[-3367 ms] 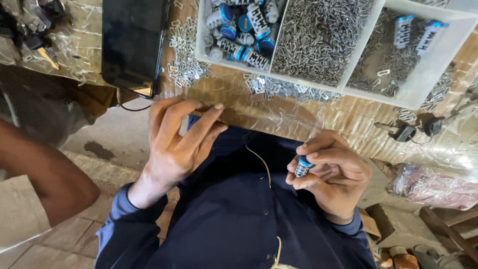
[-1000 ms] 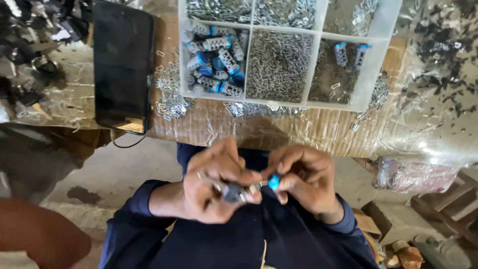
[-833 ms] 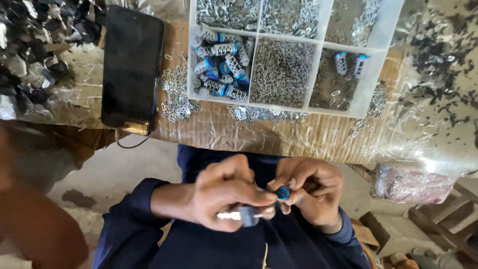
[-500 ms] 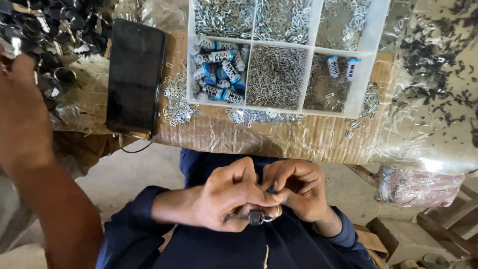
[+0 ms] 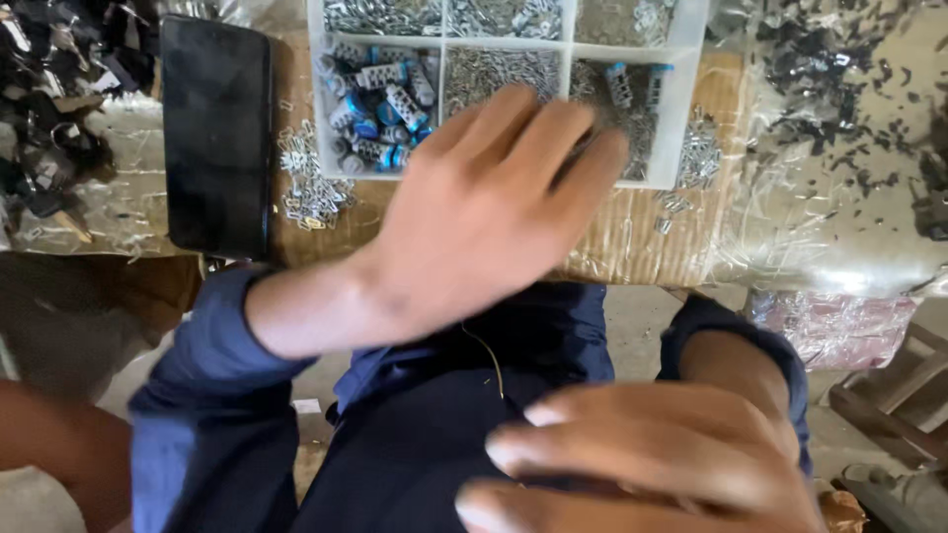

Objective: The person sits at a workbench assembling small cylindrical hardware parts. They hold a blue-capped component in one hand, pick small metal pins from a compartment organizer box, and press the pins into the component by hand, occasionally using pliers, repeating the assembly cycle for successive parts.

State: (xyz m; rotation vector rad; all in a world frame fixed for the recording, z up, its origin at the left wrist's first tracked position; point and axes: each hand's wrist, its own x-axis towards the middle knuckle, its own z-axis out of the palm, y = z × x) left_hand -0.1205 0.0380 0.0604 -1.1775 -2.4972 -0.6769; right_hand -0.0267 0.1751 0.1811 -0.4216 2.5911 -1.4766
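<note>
My left hand (image 5: pixel 494 212) stretches forward over a white divided tray (image 5: pixel 681 109) on the bench, back of the hand up, fingers straight and covering its middle and right compartments. The palm side is hidden, so I cannot tell whether it holds anything. My right hand (image 5: pixel 652 464) is low and very close to the camera over my dark blue clothing, blurred, fingers curled; whatever is in it is hidden. The tray's left compartment holds several small silver cylinders with blue caps (image 5: pixel 380 104). The other compartments hold small metal pieces.
A black phone (image 5: pixel 215 133) lies flat left of the tray, loose metal clips (image 5: pixel 308 188) between them. Dark small parts (image 5: pixel 49 109) are heaped at the far left. Clear plastic sheet (image 5: pixel 839 168) covers the bench at the right. Another person's arm (image 5: pixel 49 444) shows at lower left.
My hands were together at my lap working a small blue-capped part. Since then the left hand has reached out over the tray and the right hand has come up near the camera.
</note>
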